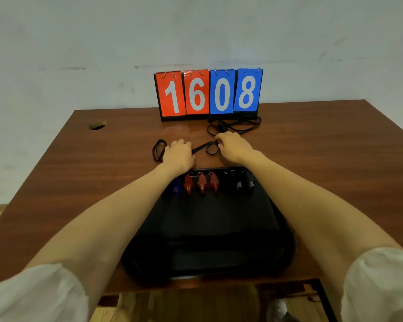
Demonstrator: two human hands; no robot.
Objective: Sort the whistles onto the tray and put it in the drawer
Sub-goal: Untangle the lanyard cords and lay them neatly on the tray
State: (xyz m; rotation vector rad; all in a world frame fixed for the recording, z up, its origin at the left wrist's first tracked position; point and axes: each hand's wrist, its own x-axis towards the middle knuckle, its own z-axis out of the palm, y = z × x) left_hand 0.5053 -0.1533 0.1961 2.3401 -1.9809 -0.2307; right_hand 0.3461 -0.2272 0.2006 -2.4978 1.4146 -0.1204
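Observation:
A black tray (209,228) lies on the brown table in front of me. Along its far edge sits a row of whistles: a blue whistle (176,187), three red whistles (201,182) and black whistles (244,183). Beyond the tray both hands work on a black cord (201,146). My left hand (179,154) grips one end of it. My right hand (234,146) pinches the other end, where the cord forms a small loop. The drawer is not in view.
A coiled black cord (158,151) lies left of my left hand. A tangle of more black cords (235,125) lies behind my right hand, in front of a flip scoreboard (208,94) showing 1608. A round hole (97,125) marks the table's far left.

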